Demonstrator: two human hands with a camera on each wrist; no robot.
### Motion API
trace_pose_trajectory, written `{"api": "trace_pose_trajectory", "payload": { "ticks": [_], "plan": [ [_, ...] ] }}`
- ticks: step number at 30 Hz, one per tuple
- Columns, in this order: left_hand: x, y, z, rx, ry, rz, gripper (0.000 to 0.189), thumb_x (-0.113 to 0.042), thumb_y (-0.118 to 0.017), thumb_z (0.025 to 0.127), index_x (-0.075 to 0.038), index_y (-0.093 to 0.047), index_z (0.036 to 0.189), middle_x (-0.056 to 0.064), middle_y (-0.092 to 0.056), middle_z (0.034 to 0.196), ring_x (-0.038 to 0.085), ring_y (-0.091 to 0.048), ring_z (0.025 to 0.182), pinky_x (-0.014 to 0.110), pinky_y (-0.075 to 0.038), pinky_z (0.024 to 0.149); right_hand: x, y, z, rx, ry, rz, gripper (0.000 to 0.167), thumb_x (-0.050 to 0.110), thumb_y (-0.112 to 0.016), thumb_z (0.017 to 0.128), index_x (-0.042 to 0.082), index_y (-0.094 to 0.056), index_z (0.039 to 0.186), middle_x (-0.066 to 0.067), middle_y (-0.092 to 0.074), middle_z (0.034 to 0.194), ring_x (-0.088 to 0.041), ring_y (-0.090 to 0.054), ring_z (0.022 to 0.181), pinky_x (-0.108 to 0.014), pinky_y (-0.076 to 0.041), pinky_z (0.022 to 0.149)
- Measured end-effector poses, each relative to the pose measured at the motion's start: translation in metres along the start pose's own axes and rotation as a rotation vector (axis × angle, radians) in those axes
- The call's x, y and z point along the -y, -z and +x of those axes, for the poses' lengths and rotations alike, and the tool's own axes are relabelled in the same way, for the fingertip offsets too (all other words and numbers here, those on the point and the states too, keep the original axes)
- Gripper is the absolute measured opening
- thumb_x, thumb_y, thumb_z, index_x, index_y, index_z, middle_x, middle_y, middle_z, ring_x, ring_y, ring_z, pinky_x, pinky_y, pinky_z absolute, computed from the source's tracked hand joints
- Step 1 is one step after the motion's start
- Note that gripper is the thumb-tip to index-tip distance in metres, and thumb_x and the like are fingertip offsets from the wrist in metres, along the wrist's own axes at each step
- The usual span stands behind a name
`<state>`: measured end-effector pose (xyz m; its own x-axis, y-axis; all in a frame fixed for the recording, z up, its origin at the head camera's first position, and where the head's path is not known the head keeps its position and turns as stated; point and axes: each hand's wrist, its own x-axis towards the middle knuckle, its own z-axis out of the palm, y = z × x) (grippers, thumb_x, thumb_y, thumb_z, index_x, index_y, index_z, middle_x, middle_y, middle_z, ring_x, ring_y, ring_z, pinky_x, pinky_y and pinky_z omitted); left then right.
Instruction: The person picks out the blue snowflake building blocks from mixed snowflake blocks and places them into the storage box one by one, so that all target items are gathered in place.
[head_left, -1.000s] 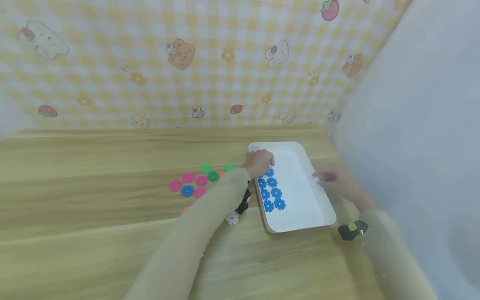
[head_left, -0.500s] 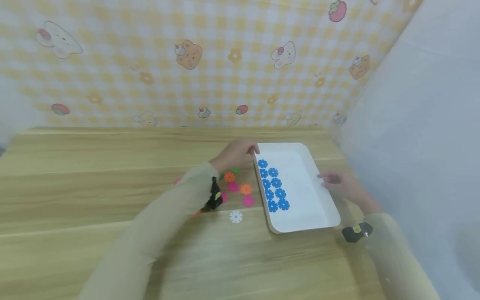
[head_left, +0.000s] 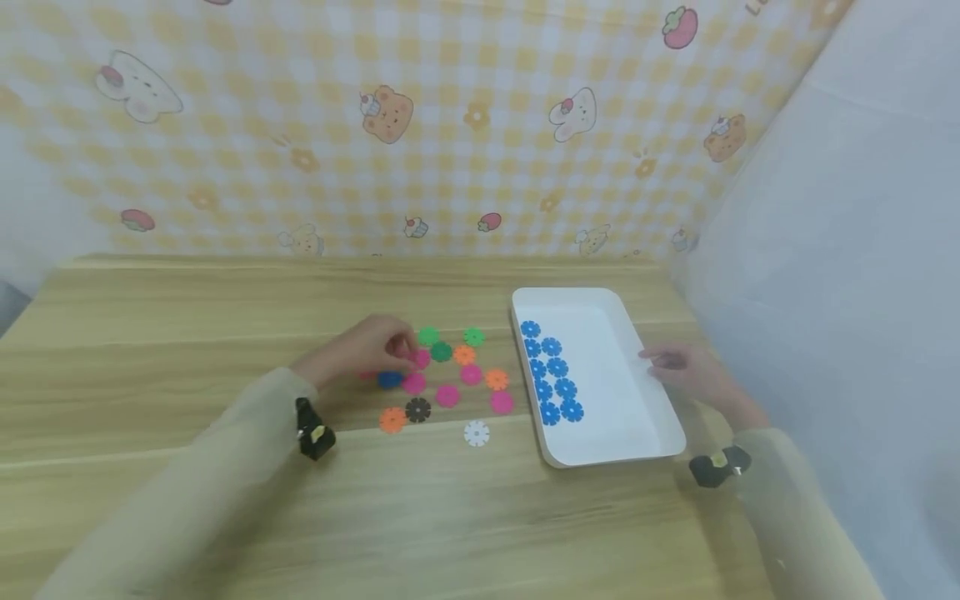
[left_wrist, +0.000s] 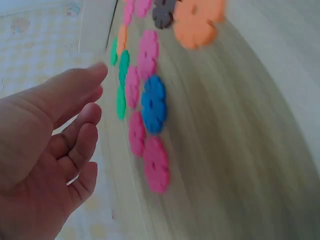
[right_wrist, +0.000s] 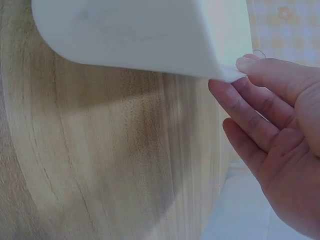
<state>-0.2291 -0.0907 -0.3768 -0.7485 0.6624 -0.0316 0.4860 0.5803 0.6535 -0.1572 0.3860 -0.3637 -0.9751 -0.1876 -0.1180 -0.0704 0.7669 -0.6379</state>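
Loosely bent and with nothing between its fingers, my left hand [head_left: 363, 352] is above a cluster of flower-shaped plastic discs. Closest to it are a blue disc [left_wrist: 154, 105] and several pink discs [left_wrist: 157, 165]. My right hand [head_left: 686, 379] pinches the right rim of a white tray [head_left: 607, 400], thumb on top and fingers below, as the right wrist view shows. Two columns of blue discs [head_left: 557, 367] lie flat along the tray's left side. In the head view the left hand partly covers some discs under it.
Left of the tray, green [head_left: 474, 337], dark green [head_left: 441, 352], orange [head_left: 497, 380], black [head_left: 417, 409] and white discs [head_left: 476, 433] lie on the wooden table [head_left: 420, 517]. Behind hangs a yellow checked cloth [head_left: 465, 167]. White sheeting [head_left: 840, 250] stands at the right.
My left hand has moved left from the tray to the loose discs. Another blue disc has appeared at the top of the tray's left column. The right hand keeps its hold on the rim.
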Motion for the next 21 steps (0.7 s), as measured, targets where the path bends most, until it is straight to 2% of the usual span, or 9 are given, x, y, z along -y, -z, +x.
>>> {"api": "trace_pose_trajectory", "payload": {
  "ticks": [4,7,10,15,21],
  "plan": [
    [0.010,0.004,-0.019,0.034,-0.013,-0.010,0.024,-0.017,-0.075,0.074,-0.004,-0.065,0.091,0.000,-0.055,0.072,0.014,-0.049,0.067,0.029,-0.044,0.063,0.001,0.000,-0.001,0.000,-0.001,0.008,0.034,0.014,-0.058,0.090,-0.003,-0.056,0.119,-0.025,-0.058,0.111,-0.040,-0.055,0.101,-0.050,-0.045,0.084],
    [0.016,0.005,-0.026,0.038,-0.022,-0.010,0.027,-0.014,-0.076,0.074,-0.003,-0.064,0.095,0.001,-0.054,0.070,0.014,-0.047,0.065,0.028,-0.044,0.061,0.001,0.000,-0.002,-0.004,-0.002,0.010,0.034,0.015,-0.059,0.090,-0.003,-0.056,0.119,-0.025,-0.059,0.110,-0.040,-0.055,0.101,-0.050,-0.046,0.084],
    [0.020,0.003,-0.028,0.027,-0.030,-0.007,0.030,-0.015,-0.076,0.073,-0.003,-0.063,0.098,0.002,-0.054,0.071,0.014,-0.047,0.065,0.027,-0.043,0.060,0.001,-0.001,-0.002,-0.012,0.001,0.010,0.033,0.014,-0.059,0.089,-0.003,-0.056,0.118,-0.025,-0.059,0.109,-0.039,-0.056,0.100,-0.048,-0.047,0.083],
    [0.022,0.000,-0.029,0.053,-0.020,-0.025,0.035,-0.019,-0.077,0.072,-0.003,-0.063,0.100,0.001,-0.053,0.072,0.014,-0.047,0.066,0.028,-0.043,0.059,0.001,-0.002,-0.001,-0.026,0.009,0.008,0.031,0.010,-0.059,0.089,-0.004,-0.057,0.116,-0.025,-0.060,0.108,-0.039,-0.057,0.098,-0.047,-0.048,0.082],
    [0.024,-0.001,-0.026,0.063,-0.001,0.018,0.028,-0.016,-0.078,0.072,-0.004,-0.064,0.093,0.000,-0.051,0.069,0.014,-0.046,0.065,0.027,-0.042,0.058,0.002,-0.002,-0.002,-0.027,-0.006,-0.005,0.032,0.012,-0.058,0.090,-0.003,-0.056,0.117,-0.025,-0.059,0.109,-0.041,-0.056,0.100,-0.049,-0.046,0.084]
  ]
}}
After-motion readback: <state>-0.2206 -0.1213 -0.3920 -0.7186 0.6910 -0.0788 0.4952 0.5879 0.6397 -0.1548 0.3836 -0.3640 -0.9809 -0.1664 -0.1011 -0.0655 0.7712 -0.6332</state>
